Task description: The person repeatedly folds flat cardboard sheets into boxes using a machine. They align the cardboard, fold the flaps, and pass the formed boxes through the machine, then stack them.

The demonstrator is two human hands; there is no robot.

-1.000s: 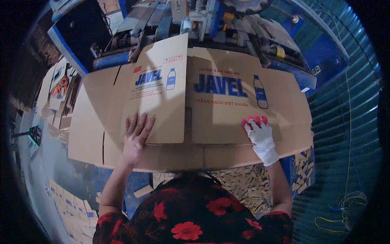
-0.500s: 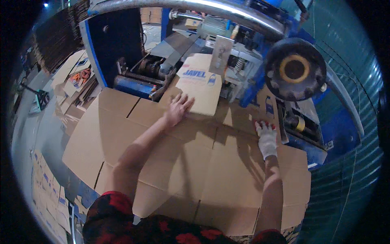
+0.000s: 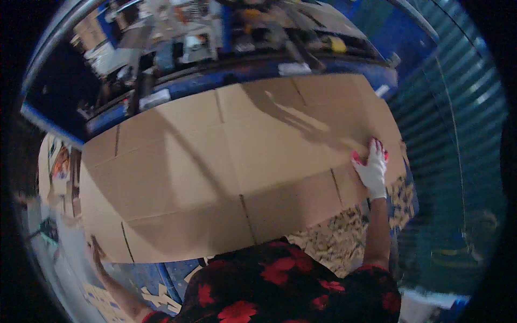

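Observation:
A large flat cardboard box blank [image 3: 199, 161], creased and slotted, lies across the work surface in front of me, its long near edge close to my body. My right hand [image 3: 372, 167], in a white glove with red fingertips, rests spread and open on the blank's right end. At the near left corner, my bare left hand [image 3: 96, 253] is against the sheet's edge, fingers stretched out; blur hides exactly how they touch it. Shadows fall over the brown board.
Beyond the sheet runs a blue machine frame [image 3: 204, 75] with rollers and metal parts. Small cardboard scraps [image 3: 334, 237] lie heaped below its near right edge. A green corrugated wall [image 3: 452, 134] stands to the right. More cardboard [image 3: 51, 161] is stacked at the left.
The printed cardboard piece near my left hand is out of view. My left hand has moved down to the near left corner, my right hand outward to the right. My view has shifted.

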